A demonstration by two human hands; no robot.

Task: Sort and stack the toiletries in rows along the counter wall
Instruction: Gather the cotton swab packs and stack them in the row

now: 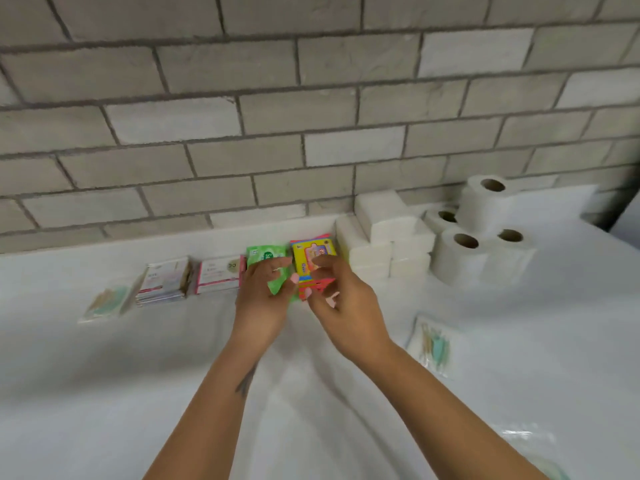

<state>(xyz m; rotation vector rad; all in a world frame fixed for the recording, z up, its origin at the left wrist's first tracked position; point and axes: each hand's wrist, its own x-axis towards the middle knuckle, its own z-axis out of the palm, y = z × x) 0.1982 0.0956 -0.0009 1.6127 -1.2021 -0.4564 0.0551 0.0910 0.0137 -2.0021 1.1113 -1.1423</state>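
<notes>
1. Progress looks well past halfway: a row of sorted toiletries already runs along the brick wall [311, 133] on the white tabletop [104, 393].
2. Taking the yellow-and-red packet stack [313, 261] as landmark: just to its right stand stacked white tissue packs [384, 237], and further right four toilet rolls [485, 230], one set on top of the others.
3. Touching its left side lies the green wipes pack [268, 263]; further left come a pink-edged box stack [220, 275], a pile of sachets [166, 280] and a clear bag of picks [107, 301].
4. The left hand [265, 299] holds the green wipes pack, fingers curled over it; its grip is closed on the pack.
5. The right hand [341, 303] hovers at the yellow-and-red stack with loosely curled fingers; whether its grip pinches the stack I cannot tell.
6. Left to do, by my judgement: a second bag of picks [434, 344] lies well apart, to the right and nearer the person, and a clear wrapper [526, 436] lies nearer still.
</notes>
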